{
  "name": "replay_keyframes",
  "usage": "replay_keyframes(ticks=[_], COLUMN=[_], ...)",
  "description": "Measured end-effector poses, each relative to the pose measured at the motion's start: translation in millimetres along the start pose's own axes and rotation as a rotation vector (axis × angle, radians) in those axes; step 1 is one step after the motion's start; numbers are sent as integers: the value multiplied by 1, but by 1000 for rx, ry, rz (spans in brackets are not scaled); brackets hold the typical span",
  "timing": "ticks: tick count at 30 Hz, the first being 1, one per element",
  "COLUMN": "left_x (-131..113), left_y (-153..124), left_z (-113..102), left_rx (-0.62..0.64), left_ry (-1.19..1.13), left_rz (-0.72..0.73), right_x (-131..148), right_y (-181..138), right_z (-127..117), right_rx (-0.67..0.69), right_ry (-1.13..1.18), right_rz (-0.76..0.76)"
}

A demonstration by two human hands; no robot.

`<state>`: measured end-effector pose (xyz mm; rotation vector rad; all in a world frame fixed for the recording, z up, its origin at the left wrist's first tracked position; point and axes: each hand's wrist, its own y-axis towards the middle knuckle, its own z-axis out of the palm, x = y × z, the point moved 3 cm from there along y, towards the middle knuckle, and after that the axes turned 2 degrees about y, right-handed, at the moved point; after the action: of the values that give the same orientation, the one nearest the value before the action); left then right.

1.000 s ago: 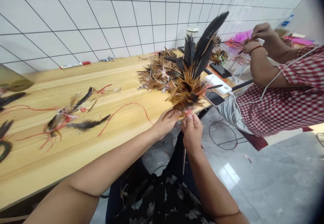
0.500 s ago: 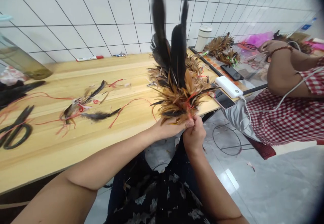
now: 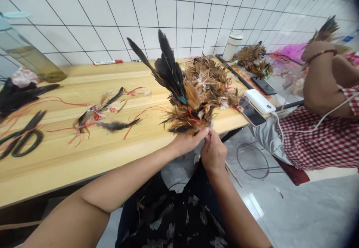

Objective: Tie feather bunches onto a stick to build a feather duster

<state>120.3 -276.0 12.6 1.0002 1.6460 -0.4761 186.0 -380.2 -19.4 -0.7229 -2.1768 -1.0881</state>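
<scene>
A feather duster [image 3: 182,117] with long black plumes and shorter brown feathers leans leftward over the table's front edge. Red string [image 3: 196,120] shows among its lower feathers. My left hand [image 3: 188,140] is closed at the base of the feathers, its fingers partly hidden under them. Just right of it, my right hand [image 3: 214,150] is a fist around the duster's lower end, thumb close to the left thumb. A thin stick [image 3: 234,175] comes out below my right hand, slanting down to the right.
The wooden table [image 3: 112,158] carries scissors [image 3: 25,135], loose feathers [image 3: 117,124], a marker [image 3: 108,62], a leaning bottle [image 3: 33,59] and bundled brown feathers [image 3: 209,77]. A power bank [image 3: 259,101], phone [image 3: 254,113] and white cup [image 3: 232,46] lie rightward. A co-worker's arm [image 3: 319,79] is at right.
The duster's black plumes have tipped from upright to the left and lower. The stick now shows below my right hand. Both hands keep hold near the same place.
</scene>
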Motion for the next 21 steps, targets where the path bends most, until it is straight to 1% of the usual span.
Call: replay_keyframes(ticks=[2,4,5,8,9,11,13,15,17,19,20,21], left_x=[5,8,8,4,3,1,1,1,-1,-6,-8,-9], left_y=[1,2,2,0,-1,-2,-1,2,3,2,1,1], left_z=[-3,-6,-8,-11,-13,-18,-22,-22,-18,-11,-7,-5], left_rx=[-8,11,40,182,195,177,183,298,488,685,749,724], left_ry=[0,-3,3,37,35,4,-33,-71,-123,-179,-206,-250], left_rz=[-23,-14,-6,26,37,56,54,41,29,31,27,7], right_x=[3,6,7,10,10,9,7,6,5,7,8,9], right_y=[4,11,14,18,18,17,16,15,13,10,8,6], right_z=[-1,-5,-7,-16,-20,-28,-32,-33,-30,-27,-26,-26], right_rx=[53,175,276,644,734,838,891,915,967,1065,1123,1170], right_ry=[72,217,323,701,801,930,999,1046,1074,1096,1112,1133], right_rz=[53,160,232,470,536,623,661,679,683,671,661,652])
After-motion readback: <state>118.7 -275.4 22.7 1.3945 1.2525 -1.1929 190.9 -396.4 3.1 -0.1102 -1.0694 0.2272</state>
